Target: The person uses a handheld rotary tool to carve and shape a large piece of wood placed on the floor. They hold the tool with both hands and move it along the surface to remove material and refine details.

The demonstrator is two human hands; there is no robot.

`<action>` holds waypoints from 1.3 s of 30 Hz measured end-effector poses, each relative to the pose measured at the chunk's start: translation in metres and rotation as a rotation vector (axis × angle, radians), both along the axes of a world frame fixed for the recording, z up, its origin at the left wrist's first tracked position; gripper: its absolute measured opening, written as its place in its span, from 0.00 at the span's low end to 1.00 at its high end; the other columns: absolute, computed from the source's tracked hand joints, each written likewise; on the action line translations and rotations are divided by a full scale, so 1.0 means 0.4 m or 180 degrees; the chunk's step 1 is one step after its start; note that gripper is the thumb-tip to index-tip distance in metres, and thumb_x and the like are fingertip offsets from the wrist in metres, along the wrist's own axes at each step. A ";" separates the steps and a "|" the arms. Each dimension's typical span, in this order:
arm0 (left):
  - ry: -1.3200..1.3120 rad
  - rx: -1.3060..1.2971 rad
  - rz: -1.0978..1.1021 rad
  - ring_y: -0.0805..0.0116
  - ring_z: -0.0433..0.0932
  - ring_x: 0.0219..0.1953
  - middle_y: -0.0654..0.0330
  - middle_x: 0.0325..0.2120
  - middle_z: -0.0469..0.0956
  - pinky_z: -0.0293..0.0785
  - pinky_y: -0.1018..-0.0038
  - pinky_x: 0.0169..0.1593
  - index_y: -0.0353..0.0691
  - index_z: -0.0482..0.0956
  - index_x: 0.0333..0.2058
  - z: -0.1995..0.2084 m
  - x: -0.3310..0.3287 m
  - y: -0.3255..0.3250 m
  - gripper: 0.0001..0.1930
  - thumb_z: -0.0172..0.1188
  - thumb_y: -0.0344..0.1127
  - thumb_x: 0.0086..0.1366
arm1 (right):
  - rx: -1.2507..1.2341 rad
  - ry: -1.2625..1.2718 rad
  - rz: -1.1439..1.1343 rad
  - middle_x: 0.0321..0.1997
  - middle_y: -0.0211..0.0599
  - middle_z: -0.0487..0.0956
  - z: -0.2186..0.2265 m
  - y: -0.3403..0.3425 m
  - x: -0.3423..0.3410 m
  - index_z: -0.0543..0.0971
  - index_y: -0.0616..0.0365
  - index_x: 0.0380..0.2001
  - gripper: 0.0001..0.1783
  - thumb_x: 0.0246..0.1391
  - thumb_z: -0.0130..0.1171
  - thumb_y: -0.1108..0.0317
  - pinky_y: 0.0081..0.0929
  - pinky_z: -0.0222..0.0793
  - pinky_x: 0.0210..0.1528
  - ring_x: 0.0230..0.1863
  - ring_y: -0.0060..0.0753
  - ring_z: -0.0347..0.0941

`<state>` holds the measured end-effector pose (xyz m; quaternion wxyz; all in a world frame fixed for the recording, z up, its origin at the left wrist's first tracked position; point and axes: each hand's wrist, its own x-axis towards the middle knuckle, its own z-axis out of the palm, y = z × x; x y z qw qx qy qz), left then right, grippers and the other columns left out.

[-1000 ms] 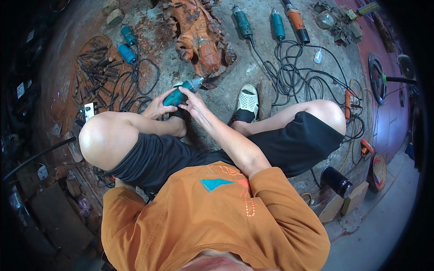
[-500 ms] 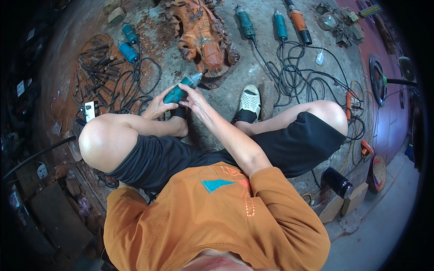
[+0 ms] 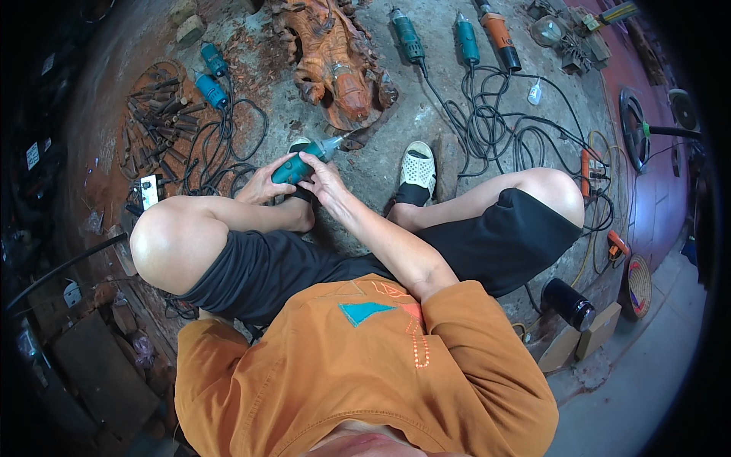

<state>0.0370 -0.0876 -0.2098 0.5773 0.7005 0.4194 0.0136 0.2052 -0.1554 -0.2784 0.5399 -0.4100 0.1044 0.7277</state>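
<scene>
Both my hands grip a teal die grinder [image 3: 292,169] with a grey tapered nose. My left hand [image 3: 263,185] is closed around its rear end, and my right hand [image 3: 326,183] holds it near the middle from the other side. The nose points away and to the right, toward the near end of a reddish-brown wood carving [image 3: 352,95] on the floor. A thin bit shows at the tip; whether it touches the wood, I cannot tell. My left forearm is mostly hidden behind my bent left leg.
Two teal grinders [image 3: 210,90] lie left beside a round tray of dark bits [image 3: 164,114]. At the far right are two more teal grinders [image 3: 467,42], an orange one [image 3: 500,38], and tangled black cords [image 3: 487,114]. A small white bottle [image 3: 534,92] and power strip [image 3: 149,192] are nearby.
The grinder in my hands has shifted slightly down and left, its nose now lower and a bit more level. My grip looks the same.
</scene>
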 end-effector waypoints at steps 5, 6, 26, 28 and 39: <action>0.0002 0.0101 0.0264 0.63 0.74 0.58 0.52 0.57 0.76 0.69 0.68 0.61 0.43 0.64 0.69 -0.021 0.000 0.009 0.45 0.72 0.40 0.52 | 0.0077 -0.0163 0.0257 0.60 0.45 0.71 -0.019 0.063 0.021 0.61 0.55 0.61 0.43 0.47 0.76 0.60 0.63 0.68 0.59 0.62 0.49 0.70; -0.0020 0.0083 0.0291 0.63 0.74 0.58 0.52 0.57 0.76 0.69 0.68 0.61 0.43 0.64 0.69 -0.023 0.001 0.011 0.45 0.73 0.40 0.52 | 0.0090 -0.0172 0.0310 0.60 0.45 0.71 -0.025 0.071 0.023 0.61 0.55 0.60 0.43 0.47 0.76 0.60 0.63 0.68 0.58 0.62 0.50 0.70; 0.0141 -0.0003 -0.0332 0.66 0.78 0.52 0.54 0.52 0.80 0.72 0.69 0.56 0.45 0.65 0.69 0.119 -0.045 0.082 0.46 0.74 0.34 0.50 | 0.0259 0.0501 0.0087 0.60 0.38 0.73 0.071 0.031 -0.037 0.68 0.52 0.58 0.35 0.51 0.75 0.57 0.57 0.67 0.62 0.61 0.41 0.71; 0.0338 0.0080 -0.0522 0.65 0.78 0.53 0.54 0.52 0.80 0.72 0.69 0.56 0.44 0.65 0.69 0.185 -0.057 0.128 0.46 0.74 0.35 0.50 | 0.0351 0.0653 0.0049 0.57 0.34 0.75 0.086 0.063 -0.068 0.69 0.49 0.56 0.32 0.52 0.74 0.56 0.54 0.67 0.62 0.61 0.37 0.70; 0.1112 0.1121 -0.1142 0.59 0.84 0.36 0.49 0.36 0.83 0.78 0.62 0.46 0.45 0.66 0.67 0.487 -0.006 0.275 0.45 0.67 0.39 0.47 | 0.1006 0.1333 0.0038 0.55 0.30 0.76 0.286 0.198 -0.087 0.75 0.47 0.52 0.27 0.54 0.72 0.51 0.50 0.69 0.60 0.59 0.31 0.70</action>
